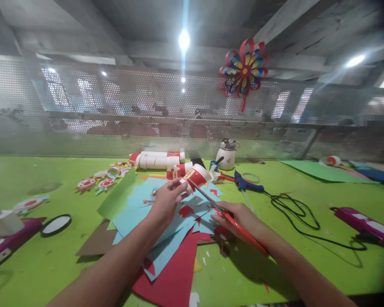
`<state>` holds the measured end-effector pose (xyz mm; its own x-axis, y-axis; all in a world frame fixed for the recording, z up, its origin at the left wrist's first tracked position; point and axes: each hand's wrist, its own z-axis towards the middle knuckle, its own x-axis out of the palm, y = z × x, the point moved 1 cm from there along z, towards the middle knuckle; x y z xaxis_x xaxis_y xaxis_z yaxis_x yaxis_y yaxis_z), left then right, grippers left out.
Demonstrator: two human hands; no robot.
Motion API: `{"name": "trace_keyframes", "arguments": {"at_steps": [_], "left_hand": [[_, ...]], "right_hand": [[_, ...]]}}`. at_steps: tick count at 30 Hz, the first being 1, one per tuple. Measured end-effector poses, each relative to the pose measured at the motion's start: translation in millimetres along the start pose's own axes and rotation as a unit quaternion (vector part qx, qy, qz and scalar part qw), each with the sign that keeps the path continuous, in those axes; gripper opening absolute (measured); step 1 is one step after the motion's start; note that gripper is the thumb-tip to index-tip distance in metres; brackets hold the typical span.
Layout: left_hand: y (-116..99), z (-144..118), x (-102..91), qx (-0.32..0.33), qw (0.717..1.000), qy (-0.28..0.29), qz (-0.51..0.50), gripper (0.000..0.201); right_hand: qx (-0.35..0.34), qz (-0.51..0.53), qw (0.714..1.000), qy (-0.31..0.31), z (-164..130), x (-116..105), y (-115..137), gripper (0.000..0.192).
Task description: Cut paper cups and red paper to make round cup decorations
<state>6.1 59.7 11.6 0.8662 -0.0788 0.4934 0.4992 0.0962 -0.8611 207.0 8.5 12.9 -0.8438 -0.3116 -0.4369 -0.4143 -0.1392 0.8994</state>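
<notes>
My left hand [167, 200] grips a red and white paper cup [198, 175], tilted, above a pile of paper. My right hand [238, 217] is closed on orange-handled scissors [225, 213]. Their blades reach up and left to the cup's side; whether they are cutting into it I cannot tell. Light blue paper sheets [173, 232] with red scraps [186, 210] lie under both hands. A red sheet [169, 281] sticks out below them toward me. Another red and white cup [176, 171] lies just behind the held one.
Stacked paper cups [158, 162] lie at the back, near a white bottle [226, 154]. A blue glue gun [248, 183] trails a black cable on the right. Purple power strips [365, 221] sit at both sides. Paper turtle-like crafts [106, 183] and a round black-rimmed disc [56, 225] are left.
</notes>
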Motion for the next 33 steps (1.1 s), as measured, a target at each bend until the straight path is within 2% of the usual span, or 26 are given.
{"name": "trace_keyframes", "arguments": {"at_steps": [3, 6, 10, 17, 24, 33], "left_hand": [[3.0, -0.7, 1.3, 0.014, 1.000, 0.007, 0.002, 0.032], [2.8, -1.9, 2.7, 0.016, 1.000, 0.008, 0.010, 0.030], [2.7, -1.3, 1.8, 0.016, 1.000, -0.002, 0.016, 0.030], [0.7, 1.1, -3.3, 0.007, 0.999, -0.050, 0.000, 0.044], [1.7, -2.3, 0.5, 0.013, 0.998, -0.011, 0.055, 0.047], [2.9, -3.8, 1.6, 0.020, 0.998, -0.018, 0.063, 0.049]], "right_hand": [[0.008, 0.018, 1.000, 0.011, 0.1, 1.1, -3.1, 0.037], [-0.009, -0.009, 1.000, -0.020, 2.9, 1.0, -10.5, 0.034], [-0.023, -0.030, 0.999, -0.033, 5.4, 1.0, -18.0, 0.032], [0.012, 0.008, 0.999, -0.036, 2.6, -1.3, -7.5, 0.030], [0.043, 0.039, 0.998, -0.025, 2.3, 0.6, -2.7, 0.029], [0.041, 0.054, 0.997, -0.036, 4.1, 3.0, -9.9, 0.035]]}}
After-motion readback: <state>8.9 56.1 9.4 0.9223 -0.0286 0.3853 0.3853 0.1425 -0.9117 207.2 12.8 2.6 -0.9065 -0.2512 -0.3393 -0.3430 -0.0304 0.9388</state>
